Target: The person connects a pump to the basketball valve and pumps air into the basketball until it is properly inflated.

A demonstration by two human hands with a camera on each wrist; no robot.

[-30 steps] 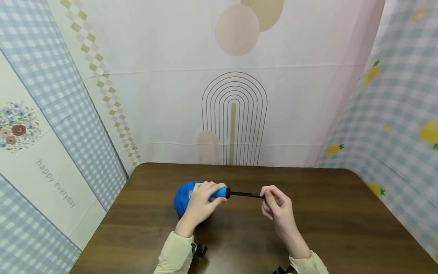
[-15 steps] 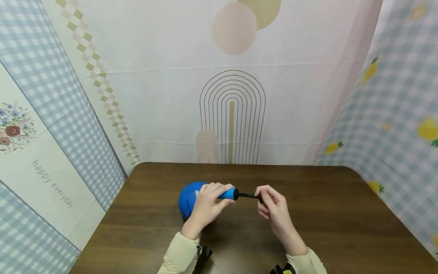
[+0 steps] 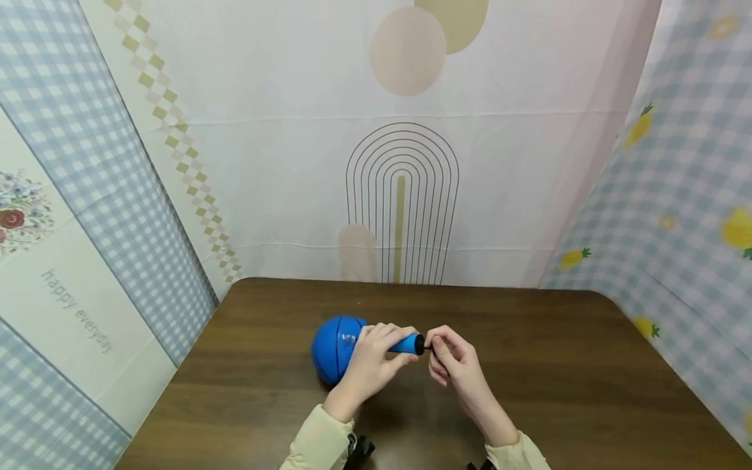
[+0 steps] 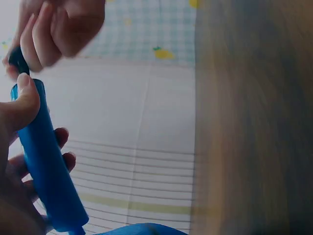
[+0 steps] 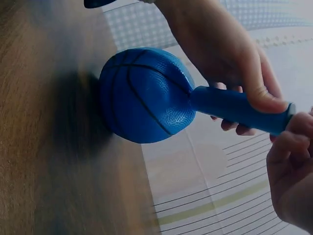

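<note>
A small blue basketball (image 3: 333, 349) with black seams sits on the table, its side looking sunken around the tip of a blue hand pump (image 5: 230, 105). My left hand (image 3: 376, 359) wraps round the pump's barrel, thumb along it near the black end cap (image 3: 420, 344). At the other end my right hand (image 3: 455, 359) pinches the pump's black handle (image 4: 18, 59), with only a short bit of rod showing between it and the cap. The pump points from the ball toward the right, as the right wrist view shows.
The brown wooden table (image 3: 558, 365) extends around both hands. Behind it hangs a white cloth (image 3: 282, 196) with printed arches, and checked cloths (image 3: 693, 196) hang at the sides. Each wrist wears a black camera mount (image 3: 360, 450).
My right hand has moved left toward the pump, and the long exposed rod has slid mostly into the barrel. My left hand, the pump and the ball have shifted a little right.
</note>
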